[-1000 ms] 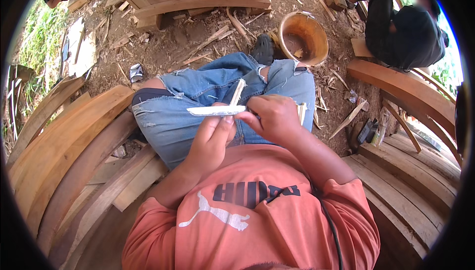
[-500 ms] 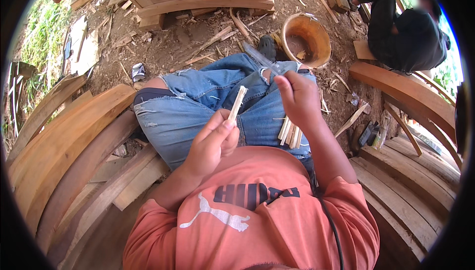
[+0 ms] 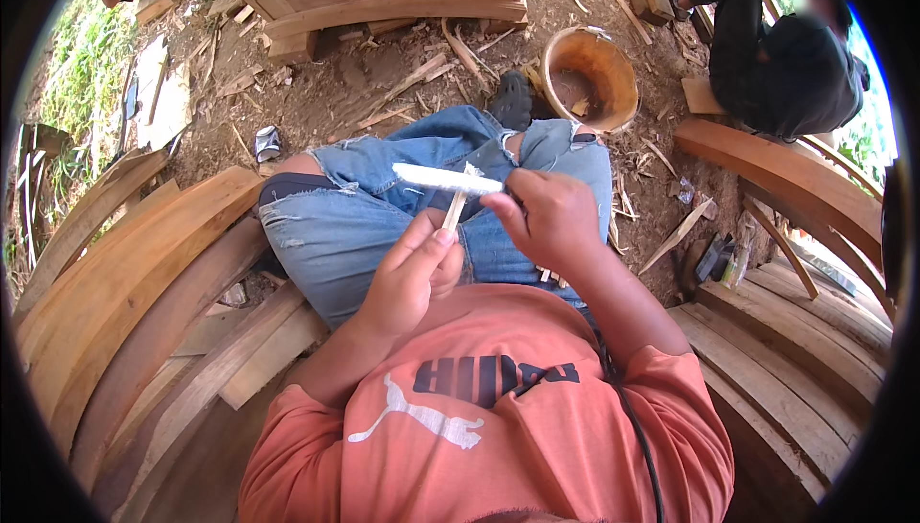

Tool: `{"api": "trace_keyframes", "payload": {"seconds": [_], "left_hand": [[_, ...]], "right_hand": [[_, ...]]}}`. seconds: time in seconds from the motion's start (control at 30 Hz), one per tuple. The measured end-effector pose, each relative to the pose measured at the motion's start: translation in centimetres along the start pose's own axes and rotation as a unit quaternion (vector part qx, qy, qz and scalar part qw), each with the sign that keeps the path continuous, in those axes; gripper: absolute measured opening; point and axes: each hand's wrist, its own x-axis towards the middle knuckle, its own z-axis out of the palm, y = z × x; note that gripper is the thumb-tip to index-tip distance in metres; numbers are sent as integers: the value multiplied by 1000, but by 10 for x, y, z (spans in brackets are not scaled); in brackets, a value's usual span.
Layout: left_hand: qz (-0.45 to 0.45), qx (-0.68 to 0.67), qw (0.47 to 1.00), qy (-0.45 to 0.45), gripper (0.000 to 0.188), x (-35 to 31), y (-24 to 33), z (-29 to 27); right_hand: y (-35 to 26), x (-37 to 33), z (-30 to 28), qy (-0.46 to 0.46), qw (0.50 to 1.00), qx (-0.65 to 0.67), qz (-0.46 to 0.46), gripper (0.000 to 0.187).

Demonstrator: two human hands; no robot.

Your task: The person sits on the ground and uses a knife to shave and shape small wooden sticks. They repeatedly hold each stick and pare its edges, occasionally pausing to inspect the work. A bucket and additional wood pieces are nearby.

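Above my lap, my left hand (image 3: 419, 269) is closed in a pinch round the lower part of a short pale wooden stick (image 3: 454, 212), which points up and away with a frayed top end. My right hand (image 3: 551, 216) is closed on a knife; its handle is hidden in the fist. The bright blade of the knife (image 3: 436, 178) lies crosswise over the upper end of the stick, glaring white in the light. Several cut sticks (image 3: 552, 278) rest on my right thigh, mostly covered by my right forearm.
A worn yellowish bucket (image 3: 591, 77) stands beyond my right knee. A wooden panelled frame (image 3: 383, 5) is at the far side. Curved timbers (image 3: 144, 264) lie at the left, planks (image 3: 795, 360) at the right. Another person (image 3: 786, 63) sits at the far right. Wood scraps litter the ground.
My right hand has come down and to the left, bringing the knife blade from above my right knee onto the stick's top. My left hand has stayed almost in place.
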Motion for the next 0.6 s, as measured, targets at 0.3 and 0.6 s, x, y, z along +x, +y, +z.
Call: {"api": "trace_keyframes", "payload": {"seconds": [0.3, 0.6], "left_hand": [[25, 46, 998, 17, 28, 2, -3, 0], [46, 67, 997, 13, 22, 1, -1, 3]], "right_hand": [[0, 1, 0, 22, 1000, 10, -15, 48], [8, 9, -7, 36, 998, -2, 43, 43]]}}
